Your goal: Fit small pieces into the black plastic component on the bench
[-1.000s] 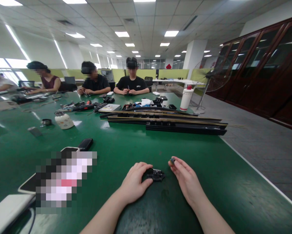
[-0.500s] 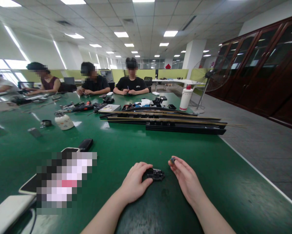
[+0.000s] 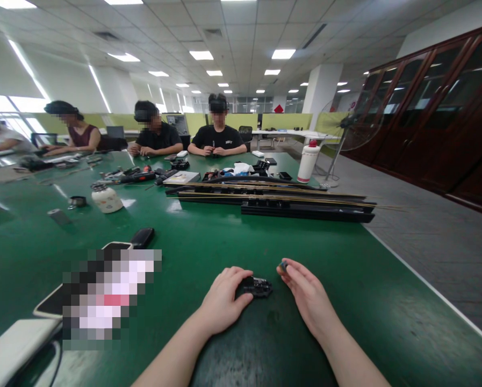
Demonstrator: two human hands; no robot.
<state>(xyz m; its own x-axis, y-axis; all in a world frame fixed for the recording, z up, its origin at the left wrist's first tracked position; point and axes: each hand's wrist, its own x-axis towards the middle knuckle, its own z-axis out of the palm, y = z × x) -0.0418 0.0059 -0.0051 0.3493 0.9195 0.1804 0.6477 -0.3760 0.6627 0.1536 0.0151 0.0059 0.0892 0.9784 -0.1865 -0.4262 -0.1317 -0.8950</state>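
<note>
A small black mechanical part (image 3: 260,287) lies on the green table (image 3: 208,236), with metallic bits showing on its top. My left hand (image 3: 225,301) grips its left end between thumb and fingers, which hide that end. To the right of the part and apart from it, my right hand (image 3: 308,293) is raised a little. Its thumb and fingertips pinch a small bluish-grey piece (image 3: 283,266), too small to identify.
Long black rails (image 3: 307,211) with thin brass-coloured rods lie across the table ahead. On the left are a phone-like device (image 3: 49,301), a white box (image 3: 17,346), a black object (image 3: 143,237) and a cream jar (image 3: 106,199). A white bottle (image 3: 307,163) stands farther back. People sit opposite.
The view has shifted very slightly. Both hands keep their grips, and no clear movement of the parts shows.
</note>
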